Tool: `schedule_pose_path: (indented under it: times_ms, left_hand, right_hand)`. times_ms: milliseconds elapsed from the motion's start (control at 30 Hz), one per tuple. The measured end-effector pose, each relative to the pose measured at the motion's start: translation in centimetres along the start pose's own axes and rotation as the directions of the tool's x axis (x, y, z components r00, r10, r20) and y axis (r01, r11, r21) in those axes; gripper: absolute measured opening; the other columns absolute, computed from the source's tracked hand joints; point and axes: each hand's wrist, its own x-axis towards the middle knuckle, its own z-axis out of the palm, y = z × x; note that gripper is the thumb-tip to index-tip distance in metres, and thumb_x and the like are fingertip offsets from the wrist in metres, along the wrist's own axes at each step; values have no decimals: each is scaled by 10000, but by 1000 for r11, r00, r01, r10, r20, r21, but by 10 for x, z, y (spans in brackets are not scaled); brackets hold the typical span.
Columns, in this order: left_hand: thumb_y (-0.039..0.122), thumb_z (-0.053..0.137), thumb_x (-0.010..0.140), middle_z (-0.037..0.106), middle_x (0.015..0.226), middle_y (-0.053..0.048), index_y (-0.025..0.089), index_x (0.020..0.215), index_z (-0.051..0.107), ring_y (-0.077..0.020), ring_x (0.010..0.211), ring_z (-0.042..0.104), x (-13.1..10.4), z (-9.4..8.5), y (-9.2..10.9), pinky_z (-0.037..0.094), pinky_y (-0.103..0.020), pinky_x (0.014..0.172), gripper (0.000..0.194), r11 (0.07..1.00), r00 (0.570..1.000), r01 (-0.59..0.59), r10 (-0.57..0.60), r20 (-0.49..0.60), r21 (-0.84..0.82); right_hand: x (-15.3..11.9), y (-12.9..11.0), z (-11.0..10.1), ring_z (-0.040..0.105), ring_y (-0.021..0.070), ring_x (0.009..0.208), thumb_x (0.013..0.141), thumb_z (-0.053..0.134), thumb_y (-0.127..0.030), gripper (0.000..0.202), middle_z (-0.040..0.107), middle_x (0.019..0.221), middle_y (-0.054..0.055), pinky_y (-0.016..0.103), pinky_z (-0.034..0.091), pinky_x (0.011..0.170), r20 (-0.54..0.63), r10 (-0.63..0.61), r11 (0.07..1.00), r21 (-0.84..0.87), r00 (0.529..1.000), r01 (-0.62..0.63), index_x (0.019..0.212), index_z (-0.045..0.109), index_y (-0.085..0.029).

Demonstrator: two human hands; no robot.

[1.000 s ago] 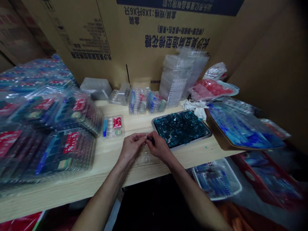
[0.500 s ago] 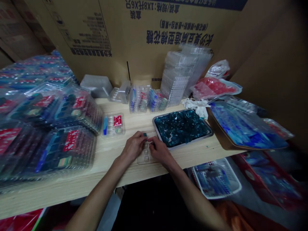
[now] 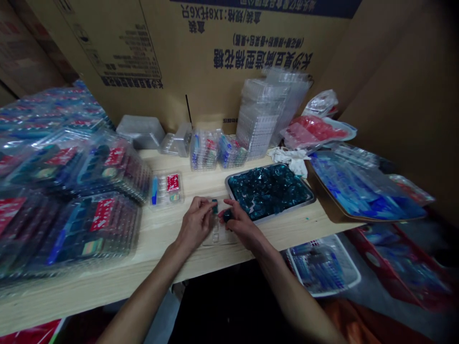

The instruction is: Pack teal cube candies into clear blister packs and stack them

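Both hands meet over a clear plastic blister tray [image 3: 218,234] lying flat on the pale wooden tabletop [image 3: 161,239], near edge, centre of scene. Left hand [image 3: 195,224] w/ thumb & forefinger pinched narrow on a small teal glossy piece [image 3: 214,206], held just above the tray's far end. Right hand [image 3: 241,225] fingers curled in, tips closed round a small dark blue-black rounded piece [image 3: 227,216], touching or just over the tray – can't tell which. The two hands nearly touch, fingertips just beside each other.

Just right of the hands: shallow metal-rimmed tray heaped w/ teal glossy pieces [image 3: 269,189], its near-left corner close to the right hand's knuckles. Further right, a brown tray of blue wrapped strips [image 3: 358,191]. Far-right behind that, a clear bag of red pieces [image 3: 315,131]; white crumpled cloth [image 3: 290,157] between it & the teal tray.

Left of hands: one filled clear blister pack w/ red label & blue stick [image 3: 167,188], lying apart on the tabletop. Beyond it to the left, big stacks of filled clear packs w/ red labels [image 3: 71,200], filling the whole left side. Far side by the printed brown cardboard box [image 3: 215,57]: tall stack of empty clear trays [image 3: 261,114], small upright bundles of filled packs [image 3: 215,150], an upturned clear tub [image 3: 143,131].

Below table edge, right: white plastic basket of blue items [image 3: 322,270]
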Motion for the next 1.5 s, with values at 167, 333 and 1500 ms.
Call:
schedule_pose_path:
  times_ms: [167, 333, 1500]
  left_hand:
    - [143, 613, 794, 653, 857, -43, 187, 980, 727, -159, 760, 613, 3, 7, 21, 488, -270, 693, 223, 955, 970, 232, -211, 124, -186]
    - [281, 696, 766, 710, 804, -31, 158, 1034, 708, -142, 682, 632, 5, 13, 8, 490, -263, 671, 295, 597, 843, 512, -487, 228, -617]
    - [79, 814, 661, 757, 864, -63, 118, 858, 761, -104, 782, 700, -4, -5, 26, 561, -175, 791, 207, -36, 567, 426, -768, 298, -904]
  right_hand:
    - [2, -4, 5, 585, 198, 970, 586, 529, -137, 734, 631, 1034, 27, 338, 463, 863, 35, -90, 992, -90, 995, 93, 1310, 456, -228]
    - [4, -7, 3, 597, 187, 926, 656, 519, -160, 482, 649, 1014, 28, 333, 470, 850, 131, -160, 979, -110, 978, 175, 1129, 597, -211]
    - [-38, -26, 27, 552, 243, 983, 844, 417, -26, 460, 573, 1013, 135, 378, 495, 867, 217, -576, 432, -738, 788, 519, 1249, 596, -152]
